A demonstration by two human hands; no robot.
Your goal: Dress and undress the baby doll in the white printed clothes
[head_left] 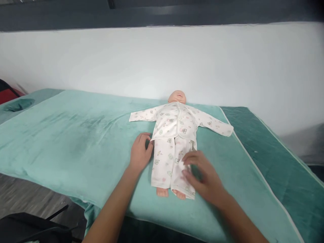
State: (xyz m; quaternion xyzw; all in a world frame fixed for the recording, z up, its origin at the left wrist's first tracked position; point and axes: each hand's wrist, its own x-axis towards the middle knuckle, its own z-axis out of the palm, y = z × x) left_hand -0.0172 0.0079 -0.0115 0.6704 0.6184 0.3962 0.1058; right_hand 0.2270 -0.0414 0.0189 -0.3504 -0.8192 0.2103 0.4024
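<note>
A baby doll (177, 97) lies on its back, dressed in a white printed baby shirt (174, 119) and matching trousers (163, 165). Its sleeves spread out to both sides, and bare feet show below the trouser legs. At the shirt's lower left corner is my left hand (141, 152), thumb and forefinger closed on the hem. My right hand (205, 177) hovers at the trouser leg on the right, fingers curved and apart, with nothing visibly held. Whether its fingertips touch the cloth, I cannot tell.
A light green plush cover (76, 135) lies under the doll, over a darker green one (273, 141) at the right. Behind runs a white wall (113, 60). A black bag-like object (30, 227) sits at the lower left, and something red (6, 95) at the far left.
</note>
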